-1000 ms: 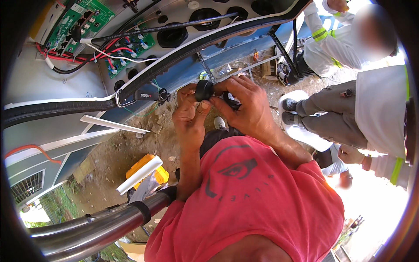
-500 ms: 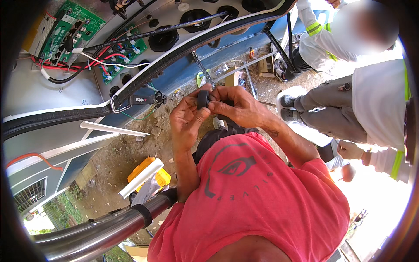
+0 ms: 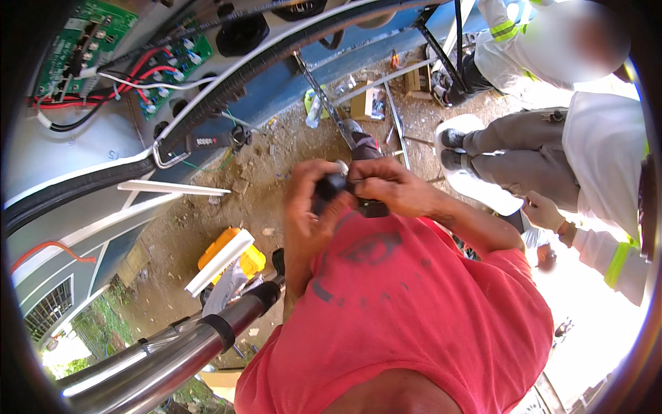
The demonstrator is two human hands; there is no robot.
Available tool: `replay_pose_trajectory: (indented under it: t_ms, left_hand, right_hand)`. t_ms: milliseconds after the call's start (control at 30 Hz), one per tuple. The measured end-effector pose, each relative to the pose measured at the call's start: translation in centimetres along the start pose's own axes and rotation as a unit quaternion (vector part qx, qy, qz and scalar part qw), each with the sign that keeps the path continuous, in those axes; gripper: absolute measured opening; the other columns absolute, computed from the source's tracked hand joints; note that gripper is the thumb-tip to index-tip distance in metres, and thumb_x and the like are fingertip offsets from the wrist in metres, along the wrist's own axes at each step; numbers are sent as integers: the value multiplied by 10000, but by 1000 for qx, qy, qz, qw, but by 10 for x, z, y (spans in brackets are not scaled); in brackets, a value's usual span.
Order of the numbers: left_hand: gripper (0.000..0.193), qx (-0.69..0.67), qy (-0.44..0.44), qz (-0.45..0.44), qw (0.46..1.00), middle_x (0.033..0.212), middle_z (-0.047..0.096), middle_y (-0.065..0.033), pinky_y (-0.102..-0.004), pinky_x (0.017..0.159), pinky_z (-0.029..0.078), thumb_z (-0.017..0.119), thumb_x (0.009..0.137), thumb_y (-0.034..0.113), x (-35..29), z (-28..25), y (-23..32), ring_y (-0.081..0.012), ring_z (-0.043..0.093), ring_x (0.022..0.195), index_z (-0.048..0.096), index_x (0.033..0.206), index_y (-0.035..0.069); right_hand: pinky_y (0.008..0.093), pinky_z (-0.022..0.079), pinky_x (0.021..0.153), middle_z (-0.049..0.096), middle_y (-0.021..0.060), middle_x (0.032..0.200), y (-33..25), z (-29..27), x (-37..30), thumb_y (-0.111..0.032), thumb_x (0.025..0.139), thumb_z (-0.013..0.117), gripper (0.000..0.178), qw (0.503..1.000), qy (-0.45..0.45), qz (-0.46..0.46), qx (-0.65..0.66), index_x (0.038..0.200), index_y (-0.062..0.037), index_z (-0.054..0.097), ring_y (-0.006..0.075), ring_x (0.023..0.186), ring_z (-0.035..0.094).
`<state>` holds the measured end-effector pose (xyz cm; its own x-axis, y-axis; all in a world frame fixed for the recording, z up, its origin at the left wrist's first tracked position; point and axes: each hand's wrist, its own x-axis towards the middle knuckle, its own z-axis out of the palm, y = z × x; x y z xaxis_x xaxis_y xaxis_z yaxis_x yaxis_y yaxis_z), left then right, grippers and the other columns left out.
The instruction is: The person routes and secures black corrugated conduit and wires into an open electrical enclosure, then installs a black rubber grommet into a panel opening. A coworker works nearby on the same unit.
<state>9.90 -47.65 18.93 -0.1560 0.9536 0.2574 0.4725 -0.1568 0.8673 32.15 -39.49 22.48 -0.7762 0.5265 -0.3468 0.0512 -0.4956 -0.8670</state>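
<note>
In front of my chest, both hands are together at a black round part (image 3: pixel 333 185). My left hand (image 3: pixel 308 200) is closed round its left side, slightly blurred. On the other side my right hand (image 3: pixel 398 188) has its fingers curled in a pinch against the part's edge. A second dark piece (image 3: pixel 373 208) shows beneath my right palm; its kind is hidden. Beyond my hands, up and to the left, is an open metal cabinet with a black rubber-lined rim (image 3: pixel 79 183), a green circuit board (image 3: pixel 110 31) and red, black and white wires (image 3: pixel 131 83).
A carabiner (image 3: pixel 165 157) with a black strap hangs on the cabinet rim. A shiny metal pole (image 3: pixel 165 352) runs along the lower left, near a yellow case (image 3: pixel 252 259) and white strip. Co-workers stand at right, one in grey trousers (image 3: pixel 531 148). Black metal legs rise ahead.
My hands have come lower and closer to my chest with the black round part, which has turned. The view has shifted a little, so the cabinet sits farther up and left.
</note>
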Motion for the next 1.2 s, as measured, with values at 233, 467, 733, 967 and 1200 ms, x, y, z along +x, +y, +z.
replay_pose_trajectory:
  t_ms: [233,467,733,967,1200]
  left_hand:
    - [601,-442,-16,-205,873,1389,587,-191,-417,1014,596,775,988,281,-18,-1,19,-339,679,1221,501,1470,47]
    - [665,-669,-83,-134,726,1653,344,-305,-502,1147,505,583,1064,540,0,3,-24,-407,463,1487,408,1590,172]
    - [729,-681,-130,-99,713,1686,271,-329,-537,1233,390,435,1089,632,7,4,-22,-420,439,1507,375,1605,119]
    - [806,-631,-76,-122,762,1604,419,-324,-489,1146,482,493,1056,664,7,1,-23,-392,551,1405,366,1608,90]
    - [759,-519,-19,-75,851,1384,622,-237,-324,936,528,665,1011,571,20,-6,-21,-205,669,1060,444,1516,49]
  right_hand:
    - [343,479,704,659,128,831,-46,-31,-60,-269,1046,630,303,990,-10,-139,-17,866,-43,538,171,737,579]
    - [277,431,614,650,12,848,-1,-7,-14,-178,1073,596,208,983,52,-174,-30,956,-15,652,70,693,537]
    - [329,448,635,633,59,803,-11,4,1,-93,945,737,82,941,91,-228,-231,954,-33,682,158,718,594]
    - [349,476,652,700,90,885,-16,7,11,-84,930,772,115,938,78,-241,-238,1024,-39,723,198,777,661]
    - [325,506,675,716,73,872,-12,7,19,-62,898,757,127,910,158,-221,-312,1014,-29,719,198,772,682]
